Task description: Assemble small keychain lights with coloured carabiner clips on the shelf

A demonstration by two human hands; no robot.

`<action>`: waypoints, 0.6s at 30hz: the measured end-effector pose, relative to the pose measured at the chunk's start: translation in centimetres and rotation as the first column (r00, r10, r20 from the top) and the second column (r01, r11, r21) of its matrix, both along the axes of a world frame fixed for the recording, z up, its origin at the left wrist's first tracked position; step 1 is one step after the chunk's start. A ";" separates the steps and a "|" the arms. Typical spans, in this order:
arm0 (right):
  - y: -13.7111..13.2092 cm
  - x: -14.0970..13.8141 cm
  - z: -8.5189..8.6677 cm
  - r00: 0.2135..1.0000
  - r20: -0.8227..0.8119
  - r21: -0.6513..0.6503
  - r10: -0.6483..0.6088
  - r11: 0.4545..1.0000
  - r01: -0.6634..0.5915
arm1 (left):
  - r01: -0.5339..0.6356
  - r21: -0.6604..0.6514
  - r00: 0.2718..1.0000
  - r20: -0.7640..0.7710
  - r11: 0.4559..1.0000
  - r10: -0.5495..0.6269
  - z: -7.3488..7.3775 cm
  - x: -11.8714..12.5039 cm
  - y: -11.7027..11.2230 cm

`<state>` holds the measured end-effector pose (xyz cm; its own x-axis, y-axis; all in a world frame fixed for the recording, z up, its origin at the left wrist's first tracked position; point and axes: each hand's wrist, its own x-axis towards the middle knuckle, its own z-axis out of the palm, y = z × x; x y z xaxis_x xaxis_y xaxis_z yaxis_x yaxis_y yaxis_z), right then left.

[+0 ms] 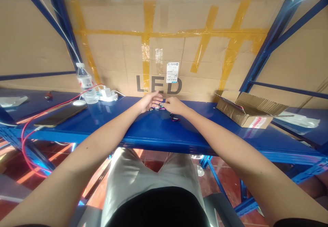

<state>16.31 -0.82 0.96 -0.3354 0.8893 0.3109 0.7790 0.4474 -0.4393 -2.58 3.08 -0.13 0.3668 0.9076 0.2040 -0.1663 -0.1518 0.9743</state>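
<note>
My left hand (150,102) is over the blue tabletop (153,128), palm turned inward and fingers stretched out, holding nothing that I can see. Facing it, my right hand (175,104) has its fingers curled together; anything inside them is hidden. Between and under both hands lies a small cluster of tiny parts (159,107) with dark and coloured bits, too small to name. Nearer to me, below the right hand, sits a separate little dark piece with a reddish edge (176,119).
An open cardboard box (258,120) stands at the right. On the left are a water bottle (87,83), a white power strip (109,96), a phone (60,115) and a red cable (25,131). A large taped cardboard sheet (123,56) stands behind the table, between blue rack posts.
</note>
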 end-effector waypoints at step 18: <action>2.3 1.9 -0.5 0.944 -0.308 -0.116 0.121 0.980 -0.164 | 0.062 0.509 0.750 -0.591 0.859 0.296 0.8 -4.1 1.2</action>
<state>18.24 1.50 0.50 -0.3727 0.8802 0.2938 0.5355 0.4626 -0.7066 -6.67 4.31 0.71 0.4659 0.8026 0.3724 0.5074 -0.5872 0.6307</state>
